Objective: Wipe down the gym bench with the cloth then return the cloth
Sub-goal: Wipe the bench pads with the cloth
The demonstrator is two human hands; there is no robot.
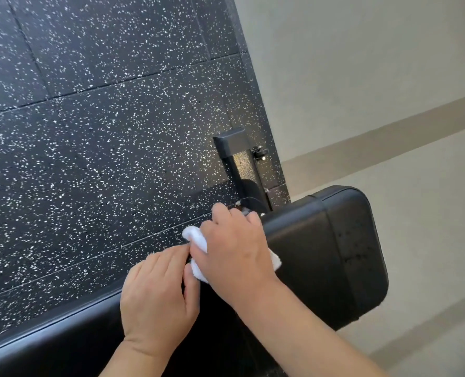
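Note:
The black padded gym bench point(329, 257) runs from the lower left to the right, its rounded end at the right. A small white cloth point(198, 242) lies bunched on the bench's far edge. My right hand point(234, 251) covers the cloth with curled fingers and holds it against the pad. My left hand point(158, 292) is beside it on the left, thumb and fingertips pinching the cloth's near corner. Most of the cloth is hidden under my right hand.
A black metal bench leg and foot point(239, 159) with a knob stand behind the pad. Black speckled rubber floor point(90, 131) fills the left; a beige floor or wall with a tan stripe point(389, 104) lies to the right.

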